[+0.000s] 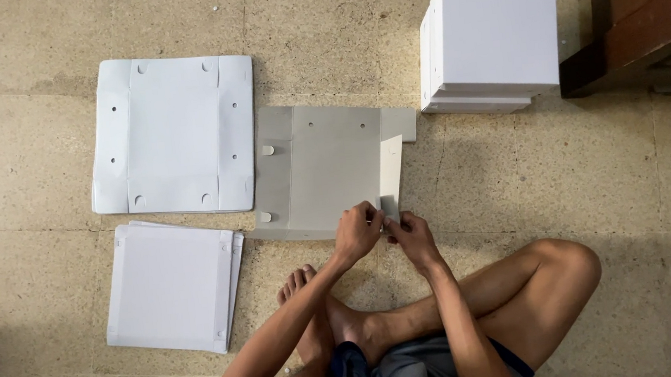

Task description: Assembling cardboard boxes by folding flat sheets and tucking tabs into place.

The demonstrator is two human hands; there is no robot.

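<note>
A floor of worn beige stone tiles (47,52) spreads under soft daylight, with dark reddish-brown wooden furniture (649,6) standing at the far right corner.

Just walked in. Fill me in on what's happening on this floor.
A person sits cross-legged on the stone floor, working on a flat grey cardboard sheet. The left hand and right hand pinch its near right corner, where a side flap is folded up. To the left lie a flat white sheet and a small pile of white sheets. A stack of made-up white boxes stands farther off to the right, beside dark wooden furniture.
</note>
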